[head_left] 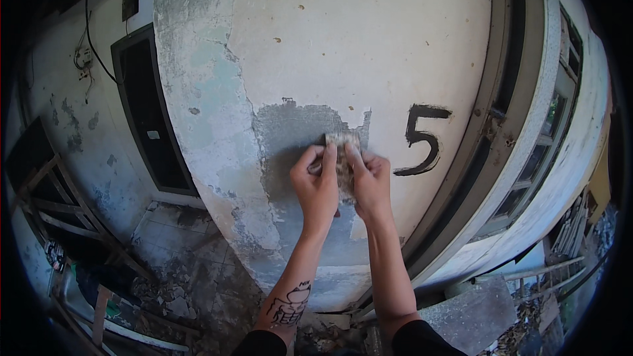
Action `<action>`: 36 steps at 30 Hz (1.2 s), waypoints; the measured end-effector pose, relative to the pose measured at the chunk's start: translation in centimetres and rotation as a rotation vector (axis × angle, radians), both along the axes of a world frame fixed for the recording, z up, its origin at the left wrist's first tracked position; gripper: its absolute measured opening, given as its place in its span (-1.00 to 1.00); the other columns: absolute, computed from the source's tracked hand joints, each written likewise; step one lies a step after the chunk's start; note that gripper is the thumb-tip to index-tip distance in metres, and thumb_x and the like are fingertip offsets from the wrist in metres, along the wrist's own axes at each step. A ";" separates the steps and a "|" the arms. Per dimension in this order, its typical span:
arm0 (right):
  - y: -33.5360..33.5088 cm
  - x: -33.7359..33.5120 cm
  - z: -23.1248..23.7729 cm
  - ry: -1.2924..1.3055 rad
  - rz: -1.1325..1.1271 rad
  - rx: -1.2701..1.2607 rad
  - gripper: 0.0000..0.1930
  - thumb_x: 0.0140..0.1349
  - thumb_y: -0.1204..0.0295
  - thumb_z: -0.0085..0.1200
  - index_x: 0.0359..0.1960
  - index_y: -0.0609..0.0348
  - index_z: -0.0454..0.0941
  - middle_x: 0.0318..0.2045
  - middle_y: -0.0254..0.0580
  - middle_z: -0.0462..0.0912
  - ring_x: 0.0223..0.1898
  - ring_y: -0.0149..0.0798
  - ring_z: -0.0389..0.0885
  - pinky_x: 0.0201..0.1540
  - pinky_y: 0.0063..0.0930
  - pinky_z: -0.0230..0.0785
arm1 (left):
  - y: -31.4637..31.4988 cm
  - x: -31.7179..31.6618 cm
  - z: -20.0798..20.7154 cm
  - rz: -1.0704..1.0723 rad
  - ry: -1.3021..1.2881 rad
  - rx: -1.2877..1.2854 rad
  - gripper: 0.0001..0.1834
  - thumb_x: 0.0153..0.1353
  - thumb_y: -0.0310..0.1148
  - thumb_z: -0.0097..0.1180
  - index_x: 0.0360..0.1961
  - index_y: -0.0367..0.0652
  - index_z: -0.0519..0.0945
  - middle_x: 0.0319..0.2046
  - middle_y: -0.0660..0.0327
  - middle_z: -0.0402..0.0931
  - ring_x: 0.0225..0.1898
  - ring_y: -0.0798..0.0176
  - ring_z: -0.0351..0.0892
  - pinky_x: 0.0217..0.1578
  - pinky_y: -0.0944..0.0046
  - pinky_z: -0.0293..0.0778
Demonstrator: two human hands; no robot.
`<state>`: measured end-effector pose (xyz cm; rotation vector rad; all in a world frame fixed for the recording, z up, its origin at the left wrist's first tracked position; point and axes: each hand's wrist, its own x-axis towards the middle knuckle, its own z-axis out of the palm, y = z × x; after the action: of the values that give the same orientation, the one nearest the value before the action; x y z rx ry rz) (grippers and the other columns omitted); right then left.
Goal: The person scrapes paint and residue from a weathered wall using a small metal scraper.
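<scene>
Both hands are raised against a peeling white wall [369, 46], over a bare grey patch [290, 125] where the paint is gone. Between them is a flat, mottled beige-and-grey piece [344, 171] whose exact kind I cannot make out. My left hand [316, 178] is closed on its left side, thumb pointing up. On the right side, my right hand [370, 178] grips it in the same way. The piece's top edge shows above the thumbs, close to the wall. The fingers behind it are partly hidden.
A black painted mark [425, 142] is right of my hands, before a grey door frame [498, 118] and a window [537, 151]. Left stand a dark door [148, 112] and a wooden frame [72, 204]. Debris covers the tiled floor [175, 237]; a grey slab [478, 316] lies lower right.
</scene>
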<state>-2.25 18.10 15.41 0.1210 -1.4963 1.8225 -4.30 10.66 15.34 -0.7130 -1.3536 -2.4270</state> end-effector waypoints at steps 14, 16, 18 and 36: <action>-1.0 0.3 2.0 -0.025 0.072 -0.073 -0.71 0.25 0.39 -0.01 -0.60 0.28 0.53 -0.66 -0.49 0.44 -0.63 -0.66 0.23 -0.63 -0.69 0.05 | -0.8 0.0 1.3 0.019 -0.004 -0.014 -0.73 0.24 -0.39 0.02 -0.57 -0.31 0.44 -0.72 0.43 0.26 -0.67 0.64 0.11 -0.69 0.50 -0.01; -0.9 0.6 1.8 -0.043 0.103 -0.103 -0.72 0.24 0.39 0.01 -0.58 0.30 0.54 -0.65 -0.47 0.45 -0.62 -0.65 0.24 -0.62 -0.69 0.07 | -0.7 0.1 1.5 -0.019 -0.026 0.011 -0.73 0.24 -0.39 0.02 -0.57 -0.32 0.44 -0.72 0.43 0.27 -0.65 0.64 0.13 -0.67 0.50 0.00; -0.5 0.2 0.4 -0.048 0.036 -0.058 -0.73 0.23 0.39 0.03 -0.58 0.28 0.55 -0.65 -0.47 0.46 -0.62 -0.65 0.24 -0.62 -0.69 0.07 | 0.0 -0.3 0.1 0.042 0.035 0.057 -0.72 0.24 -0.38 0.03 -0.58 -0.30 0.43 -0.71 0.43 0.28 -0.63 0.65 0.14 -0.66 0.51 0.00; 1.1 7.9 0.1 0.049 -0.121 -0.079 -0.81 0.17 0.44 0.10 -0.30 0.36 0.57 -0.40 -0.28 0.60 -0.40 -0.54 0.49 -0.31 -0.66 0.36 | 2.3 5.5 -0.8 0.003 0.071 -0.077 -0.72 0.25 -0.28 0.04 -0.55 -0.20 0.42 -0.67 0.47 0.29 -0.64 0.65 0.14 -0.69 0.54 0.02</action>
<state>5.65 19.25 15.51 0.0351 -1.3668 1.7663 1.21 12.95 14.56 -0.8073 -1.4256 -2.3350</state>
